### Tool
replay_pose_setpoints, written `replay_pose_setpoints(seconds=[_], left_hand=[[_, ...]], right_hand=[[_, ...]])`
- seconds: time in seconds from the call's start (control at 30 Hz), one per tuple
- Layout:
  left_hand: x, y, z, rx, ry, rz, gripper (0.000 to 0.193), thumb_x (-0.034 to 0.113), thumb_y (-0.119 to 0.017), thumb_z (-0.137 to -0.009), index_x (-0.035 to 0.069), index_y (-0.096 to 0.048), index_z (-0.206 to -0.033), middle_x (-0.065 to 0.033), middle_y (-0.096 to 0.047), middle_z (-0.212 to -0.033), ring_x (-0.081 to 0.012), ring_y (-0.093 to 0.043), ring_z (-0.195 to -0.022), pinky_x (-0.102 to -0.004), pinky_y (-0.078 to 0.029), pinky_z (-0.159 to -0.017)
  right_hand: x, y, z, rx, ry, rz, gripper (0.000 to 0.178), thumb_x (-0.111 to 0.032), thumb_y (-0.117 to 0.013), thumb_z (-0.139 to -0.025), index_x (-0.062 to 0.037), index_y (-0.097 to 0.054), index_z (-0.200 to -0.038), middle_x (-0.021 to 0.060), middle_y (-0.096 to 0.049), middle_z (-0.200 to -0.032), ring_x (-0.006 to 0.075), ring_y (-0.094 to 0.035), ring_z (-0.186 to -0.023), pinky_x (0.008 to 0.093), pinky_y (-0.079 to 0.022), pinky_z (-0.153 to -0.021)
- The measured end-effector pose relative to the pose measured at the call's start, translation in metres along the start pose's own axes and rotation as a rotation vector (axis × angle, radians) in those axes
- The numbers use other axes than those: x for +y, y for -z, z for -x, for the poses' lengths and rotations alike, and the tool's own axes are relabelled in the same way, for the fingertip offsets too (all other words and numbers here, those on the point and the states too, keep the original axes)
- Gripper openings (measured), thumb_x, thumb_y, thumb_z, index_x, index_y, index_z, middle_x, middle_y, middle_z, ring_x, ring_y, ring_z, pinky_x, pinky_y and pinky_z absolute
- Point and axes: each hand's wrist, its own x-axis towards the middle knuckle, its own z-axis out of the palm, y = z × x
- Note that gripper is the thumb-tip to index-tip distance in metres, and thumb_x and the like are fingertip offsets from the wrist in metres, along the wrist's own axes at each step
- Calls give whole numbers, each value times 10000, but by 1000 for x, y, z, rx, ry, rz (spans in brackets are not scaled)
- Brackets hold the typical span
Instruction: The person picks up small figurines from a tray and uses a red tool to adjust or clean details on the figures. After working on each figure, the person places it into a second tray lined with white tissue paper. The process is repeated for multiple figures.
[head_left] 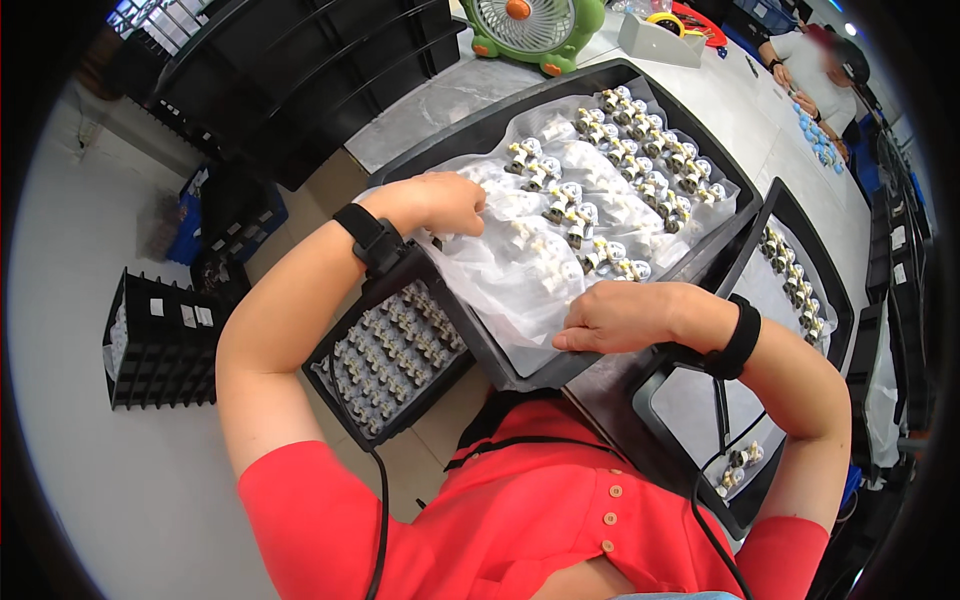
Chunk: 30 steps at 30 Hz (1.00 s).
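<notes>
A black tray (458, 325) stands before me, holding rows of small white, black and yellow figurines (655, 148). Over its left and near part lies a thin, translucent white sheet (510, 285), crumpled, with more figurines showing faintly through it. My left hand (450, 204) is closed at the sheet's left edge, its fingers curled down into the material. At the tray's near right corner, my right hand (612, 318) pinches the sheet's near edge between thumb and fingers. The fingertips of my left hand are partly hidden. Uncovered figurines stand toward the tray's far right.
A lower crate of figurines (390, 355) sits below left. On the right are another black tray (840, 290) and a nearer one (650, 405) with a few figurines. A green fan (530, 35) and stacked black crates (300, 80) stand beyond. A co-worker (815, 75) handles blue pieces.
</notes>
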Motion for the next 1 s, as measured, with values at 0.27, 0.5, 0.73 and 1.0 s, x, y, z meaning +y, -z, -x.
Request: replay_pose_setpoints(seconds=[0.27,0.5,0.73,1.0], left_hand=[[21,-10,-11,-167,-150,-90,335,348,-627,-731,66,-652,-909,-142,-669,-833,-297,-637,-805,-385,-488,-717],[6,-16,-19,-46,-33,-225,386,437,-657,-731,73,-661,-858,-131,-665,-791,-282,-642,-776,-396,-488,-692],[43,20,22,236,-176,169,528,543,-641,-744,30,-664,-869,-150,-657,-774,-270,-650,-788,-365,-496,-682],[67,-16,23,-122,-348,363,503,298,-743,-696,25,-517,-1054,-129,-630,-850,-210,-590,-805,-330,-443,-701]], right_hand=[[-13,-12,-9,135,135,-115,546,-474,-343,-949,-20,-616,-1084,231,-603,-1065,396,-571,-981,439,-432,-870],[-26,-9,-12,-169,-43,11,720,-573,-232,-942,11,-650,-996,232,-636,-954,394,-569,-983,445,-412,-899],[-29,-10,7,15,77,-57,476,-410,-393,-934,-12,-634,-1033,200,-651,-886,361,-610,-871,429,-459,-819],[-19,-14,46,353,244,6,320,-161,-577,-815,13,-586,-1083,199,-641,-896,356,-614,-845,405,-478,-785]])
